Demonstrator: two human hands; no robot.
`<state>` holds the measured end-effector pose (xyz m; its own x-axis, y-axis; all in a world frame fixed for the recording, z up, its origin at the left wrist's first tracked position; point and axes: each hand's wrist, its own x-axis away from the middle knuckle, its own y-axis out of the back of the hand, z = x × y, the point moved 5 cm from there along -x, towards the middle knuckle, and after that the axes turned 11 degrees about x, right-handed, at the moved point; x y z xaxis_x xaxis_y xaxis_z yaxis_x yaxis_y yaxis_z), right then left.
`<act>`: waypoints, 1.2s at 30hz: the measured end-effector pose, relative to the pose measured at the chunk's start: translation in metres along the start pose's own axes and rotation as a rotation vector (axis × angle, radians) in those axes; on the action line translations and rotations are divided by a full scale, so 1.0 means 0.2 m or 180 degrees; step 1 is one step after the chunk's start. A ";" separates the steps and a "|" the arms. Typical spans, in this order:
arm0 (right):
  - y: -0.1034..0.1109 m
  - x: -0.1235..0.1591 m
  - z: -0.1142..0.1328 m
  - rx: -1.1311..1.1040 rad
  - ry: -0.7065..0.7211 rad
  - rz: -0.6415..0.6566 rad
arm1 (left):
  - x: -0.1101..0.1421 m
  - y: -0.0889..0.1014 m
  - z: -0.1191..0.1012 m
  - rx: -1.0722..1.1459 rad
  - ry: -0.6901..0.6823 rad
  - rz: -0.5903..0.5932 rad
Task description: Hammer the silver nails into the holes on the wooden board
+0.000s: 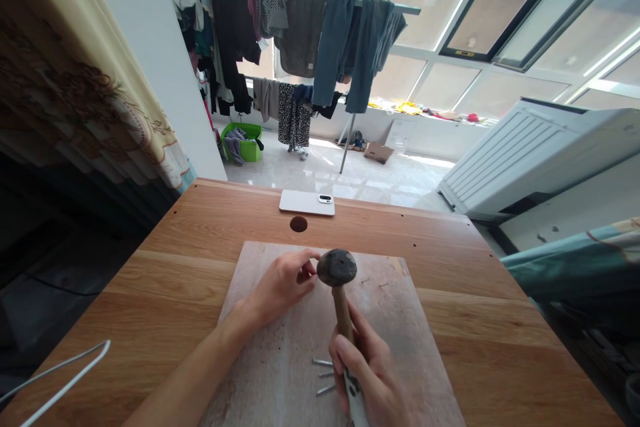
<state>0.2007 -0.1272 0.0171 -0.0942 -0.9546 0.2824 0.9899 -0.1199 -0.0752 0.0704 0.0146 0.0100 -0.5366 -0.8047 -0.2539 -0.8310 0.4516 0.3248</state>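
Note:
My right hand [370, 363] is wrapped round the wooden handle of a hammer [337, 268], its dark, worn head raised over the board. Just left of that head, my left hand [285, 287] has thumb and fingers drawn together in a pinch. The hammer head partly covers those fingertips, so anything between them is hidden. Under both hands lies a pale wooden board [270, 373]. Several loose nails [326, 389] rest on it, close to my right hand. Farther back, two thin nails [383, 285] show right of the hammer head.
The board lies on a wood-grain table [465, 307]. Beyond it are a white phone [303, 203] and a round hole [299, 224] in the tabletop. A white wire [70, 380] rises at the lower left. Past the table stand a clothes rack with laundry [303, 33] and a green basin [253, 150].

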 end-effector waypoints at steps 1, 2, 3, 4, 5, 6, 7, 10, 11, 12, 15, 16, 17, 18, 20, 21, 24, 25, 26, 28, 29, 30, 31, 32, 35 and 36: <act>-0.01 0.00 -0.01 -0.0025 -0.0020 0.0020 | 0.00 0.00 0.00 -0.0007 0.0003 -0.0001; -0.01 0.00 -0.02 -0.0049 -0.0035 0.0036 | 0.00 0.00 -0.01 -0.0017 0.0009 -0.0007; -0.02 0.00 -0.03 -0.0060 -0.0045 0.0041 | 0.00 0.00 -0.01 -0.0025 0.0018 -0.0009; -0.02 0.00 -0.04 -0.0044 -0.0052 0.0034 | 0.00 0.00 -0.01 -0.0032 0.0025 -0.0010; -0.01 0.00 -0.04 -0.0004 -0.0058 0.0017 | 0.00 0.00 -0.01 -0.0038 0.0031 -0.0010; -0.01 -0.01 -0.05 0.0042 -0.0076 0.0005 | 0.00 0.00 -0.02 -0.0039 0.0040 -0.0002; -0.01 -0.01 -0.06 0.0085 -0.0095 0.0002 | 0.00 0.00 -0.01 -0.0039 0.0048 0.0001; -0.01 -0.01 -0.08 0.0137 -0.0106 0.0021 | 0.00 0.00 -0.01 -0.0017 0.0101 -0.0008; 0.00 -0.01 -0.08 0.0146 -0.0093 0.0018 | 0.00 0.00 -0.01 -0.0002 0.0122 -0.0009; 0.00 -0.01 -0.09 0.0170 -0.0077 -0.0002 | 0.00 0.00 -0.01 0.0010 0.0137 -0.0011; 0.01 -0.01 -0.11 0.0221 -0.0062 -0.0060 | 0.00 0.00 -0.02 0.0028 0.0143 -0.0019; 0.01 -0.01 -0.11 0.0196 -0.0071 -0.0057 | 0.00 0.00 -0.02 0.0026 0.0145 -0.0023; 0.01 -0.01 -0.11 0.0156 -0.0082 -0.0046 | 0.00 0.00 -0.02 0.0025 0.0151 -0.0024; 0.01 -0.01 -0.11 0.0115 -0.0093 -0.0035 | 0.00 0.00 -0.02 0.0028 0.0154 -0.0018; 0.00 -0.01 -0.11 0.0085 -0.0100 -0.0035 | -0.01 0.00 -0.01 0.0037 0.0142 0.0029; 0.00 -0.01 -0.10 0.0088 -0.0093 -0.0043 | -0.01 0.00 -0.01 0.0026 0.0121 0.0046; 0.01 -0.01 -0.08 0.0023 -0.0070 -0.0098 | 0.01 0.04 -0.04 -0.0235 0.0121 0.0005; 0.02 -0.01 -0.08 -0.0022 -0.0055 -0.0126 | 0.03 0.05 -0.07 -0.0373 0.0156 0.0011; 0.03 -0.01 -0.07 -0.0061 -0.0043 -0.0160 | 0.05 0.05 -0.10 -0.0503 0.0199 0.0073; 0.05 -0.01 -0.07 -0.0112 -0.0019 -0.0217 | 0.12 0.03 -0.17 -0.0690 0.0262 0.0461; 0.06 -0.01 -0.07 -0.0130 -0.0006 -0.0225 | 0.17 0.00 -0.21 -0.0777 0.0243 0.0755; 0.07 -0.01 -0.08 -0.0152 0.0005 -0.0230 | 0.21 -0.03 -0.25 -0.0908 0.0190 0.1054; 0.08 -0.02 -0.08 -0.0177 0.0018 -0.0236 | 0.25 -0.07 -0.28 -0.1087 0.0116 0.1272; 0.09 -0.02 -0.09 -0.0199 0.0034 -0.0243 | 0.29 -0.10 -0.31 -0.1289 0.0051 0.1436; 0.11 -0.03 -0.09 -0.0211 0.0089 -0.0293 | 0.35 -0.18 -0.33 -0.1763 -0.0088 0.1578; 0.11 -0.03 -0.09 -0.0187 0.0103 -0.0309 | 0.36 -0.20 -0.33 -0.1848 -0.0158 0.1575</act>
<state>0.2221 -0.1289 -0.0040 -0.1936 -0.9459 0.2603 0.9682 -0.2271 -0.1051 0.0747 -0.0869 0.0385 -0.8435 -0.5370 0.0096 -0.2890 0.4689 0.8346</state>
